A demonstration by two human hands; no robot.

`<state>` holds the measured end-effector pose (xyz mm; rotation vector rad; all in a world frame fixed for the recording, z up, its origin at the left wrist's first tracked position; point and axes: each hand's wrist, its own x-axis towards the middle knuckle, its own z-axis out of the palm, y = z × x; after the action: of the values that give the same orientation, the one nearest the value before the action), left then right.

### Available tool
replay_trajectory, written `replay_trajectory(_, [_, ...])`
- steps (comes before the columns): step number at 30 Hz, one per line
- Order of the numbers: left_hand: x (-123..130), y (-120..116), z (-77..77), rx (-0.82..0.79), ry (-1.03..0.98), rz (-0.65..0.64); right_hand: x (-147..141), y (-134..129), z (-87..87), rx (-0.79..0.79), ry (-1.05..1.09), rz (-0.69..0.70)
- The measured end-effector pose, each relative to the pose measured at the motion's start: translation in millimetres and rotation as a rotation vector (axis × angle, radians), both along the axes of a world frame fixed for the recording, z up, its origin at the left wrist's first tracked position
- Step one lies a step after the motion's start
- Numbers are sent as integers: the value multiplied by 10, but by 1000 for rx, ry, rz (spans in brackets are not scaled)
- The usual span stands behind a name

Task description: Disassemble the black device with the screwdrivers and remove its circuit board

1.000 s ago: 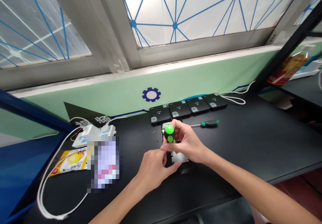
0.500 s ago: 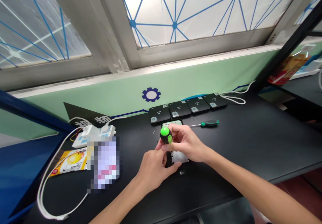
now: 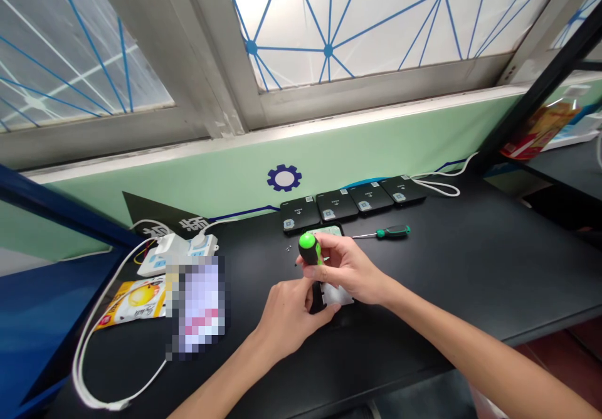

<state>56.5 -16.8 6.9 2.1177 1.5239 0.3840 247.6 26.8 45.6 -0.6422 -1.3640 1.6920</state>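
Observation:
My right hand (image 3: 345, 262) is closed round a green and black screwdriver (image 3: 308, 248), which stands roughly upright over an opened black device with a green board (image 3: 333, 230) and a silvery part (image 3: 337, 294). The screwdriver's tip is hidden by my fingers. At the device's lower left side, my left hand (image 3: 292, 315) grips its edge, thumb stretched along the bottom and the other fingers partly hidden. A few small screws (image 3: 288, 248) lie left of the device.
Several black boxes (image 3: 335, 206) line the wall side of the black table (image 3: 451, 262). Another screwdriver (image 3: 394, 232) lies right of the device. On the left are a power strip (image 3: 176, 253), a yellow snack bag (image 3: 136, 300), a blurred-out item (image 3: 202, 306) and a white cable (image 3: 79, 369).
The view has shifted slightly. Both hands keep nearly the same places, and the screwdriver in my right hand leans a little more to the left.

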Motion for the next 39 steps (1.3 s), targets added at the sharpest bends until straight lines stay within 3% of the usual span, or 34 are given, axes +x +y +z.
replay_trajectory(15, [-2, 9, -7, -15, 4, 7, -9, 4, -17, -58, 59, -20])
replay_trajectory(33, [-19, 3, -38, 38, 8, -36, 29, 40, -27, 8, 49, 49])
replay_trajectory(39, [-17, -5, -57, 39, -1, -20, -3, 24, -41, -3, 98, 0])
